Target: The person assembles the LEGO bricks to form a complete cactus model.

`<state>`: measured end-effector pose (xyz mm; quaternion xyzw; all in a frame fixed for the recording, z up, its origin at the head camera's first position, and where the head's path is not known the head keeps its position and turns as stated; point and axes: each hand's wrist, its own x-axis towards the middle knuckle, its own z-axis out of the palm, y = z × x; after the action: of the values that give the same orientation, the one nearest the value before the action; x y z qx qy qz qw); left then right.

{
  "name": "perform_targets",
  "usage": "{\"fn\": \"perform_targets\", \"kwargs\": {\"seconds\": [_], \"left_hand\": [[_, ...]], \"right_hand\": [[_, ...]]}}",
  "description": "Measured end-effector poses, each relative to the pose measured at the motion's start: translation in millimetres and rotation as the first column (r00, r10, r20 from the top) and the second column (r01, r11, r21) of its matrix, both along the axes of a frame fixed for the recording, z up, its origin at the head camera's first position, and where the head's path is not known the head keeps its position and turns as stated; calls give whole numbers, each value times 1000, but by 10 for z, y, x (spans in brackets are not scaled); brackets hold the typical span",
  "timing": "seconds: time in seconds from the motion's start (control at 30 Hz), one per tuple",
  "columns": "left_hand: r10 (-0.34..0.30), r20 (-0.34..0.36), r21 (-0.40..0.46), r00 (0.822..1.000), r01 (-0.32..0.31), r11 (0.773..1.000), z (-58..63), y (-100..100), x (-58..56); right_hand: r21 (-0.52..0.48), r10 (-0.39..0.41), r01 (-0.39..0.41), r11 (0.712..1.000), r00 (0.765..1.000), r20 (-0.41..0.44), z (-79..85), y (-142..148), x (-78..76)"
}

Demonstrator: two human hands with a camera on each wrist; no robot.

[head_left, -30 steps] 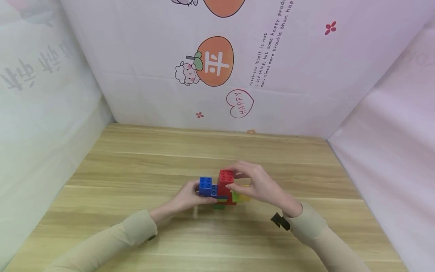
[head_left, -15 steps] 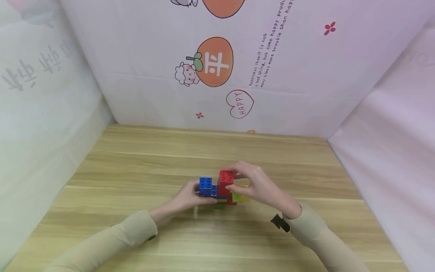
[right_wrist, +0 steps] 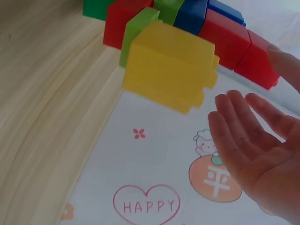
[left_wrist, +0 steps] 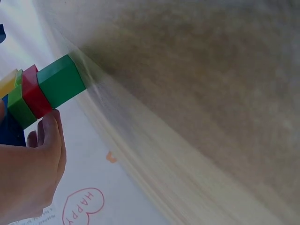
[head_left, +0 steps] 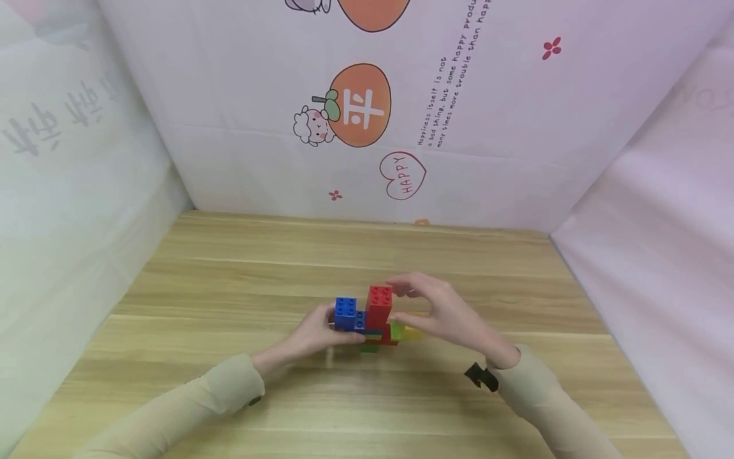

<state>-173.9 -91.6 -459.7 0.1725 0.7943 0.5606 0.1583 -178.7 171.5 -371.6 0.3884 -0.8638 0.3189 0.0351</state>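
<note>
A model built of toy building bricks stands in the middle of the head view, with a blue brick [head_left: 345, 313] at its left and a tall red stack [head_left: 378, 308] rising beside it. My left hand [head_left: 309, 336] grips the model at its blue side. In the left wrist view a dark green brick [left_wrist: 61, 81] forms its lowest part, under a red and a light green one. A yellow brick [right_wrist: 164, 68] juts from the side facing my right hand [head_left: 447, 312]. That hand's fingers are spread loosely around the red stack, and its thumb overlaps the top red brick in the right wrist view.
Under the model lies a wooden table [head_left: 241, 274]. A white printed cloth [head_left: 252, 108] rises behind it and at both sides. A dark strap end [head_left: 482, 377] sticks out at the right cuff.
My right hand has loosened from the red stack and shifted slightly right, fingers and thumb spreading. The left hand keeps its grip on the model, which stays nearly in place.
</note>
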Motion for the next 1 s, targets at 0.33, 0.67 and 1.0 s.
{"fn": "perform_targets", "kwargs": {"seconds": [0.33,0.67,1.0], "left_hand": [[6,49,73,999,-9,997,103,-124,-25],[-8,-43,96,999,12,995,186,-186,12],[26,-95,55,995,-21,998,208,-190,36]], "right_hand": [[101,-45,36,994,995,89,-160,296,35],[73,-44,33,997,987,156,-348,384,41],[22,-21,17,1000,984,175,-371,395,35]]}}
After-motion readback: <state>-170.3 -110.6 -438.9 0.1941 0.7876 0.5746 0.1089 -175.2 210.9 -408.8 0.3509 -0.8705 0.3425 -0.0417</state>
